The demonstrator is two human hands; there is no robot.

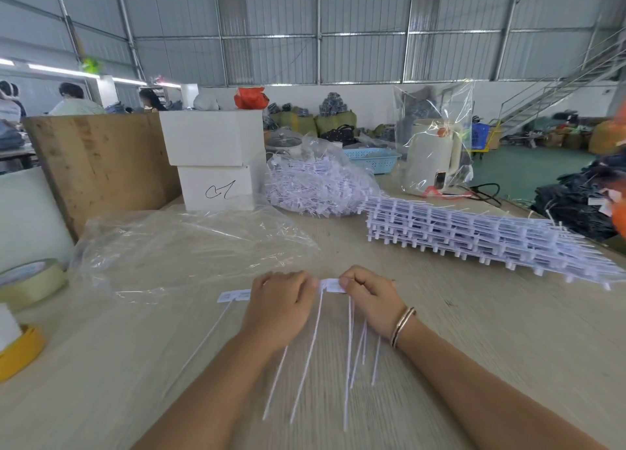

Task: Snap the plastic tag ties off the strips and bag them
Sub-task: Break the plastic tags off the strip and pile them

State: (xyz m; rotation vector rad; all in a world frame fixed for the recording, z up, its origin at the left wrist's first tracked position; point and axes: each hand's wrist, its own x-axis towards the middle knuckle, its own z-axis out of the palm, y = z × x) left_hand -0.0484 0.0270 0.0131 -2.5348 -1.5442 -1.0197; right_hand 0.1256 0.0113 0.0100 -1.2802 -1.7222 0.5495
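I had both hands low in the middle of the frame, knuckles up, over the wooden table [474, 331]. My left hand [283, 297] was curled around 1 end of a strip of white tag ties [333, 285], and my right hand [367, 292] pinched the other end; the label heads showed between my thumbs, and the thin tails [315, 348] hung toward me across the tabletop, blurred. 1 more label head [234, 295] stuck out to the left of my left hand.

A flat, clear plastic bag [189, 249] lay just beyond my hands, left of centre. Further up, at centre, a second bag of loose ties [316, 187] sat heaped and open. To the right lay a stack of unbroken strips [474, 236]. 2 white boxes [216, 158] stood stacked in the upper centre-left, and tape rolls [30, 280] sat at the left edge.
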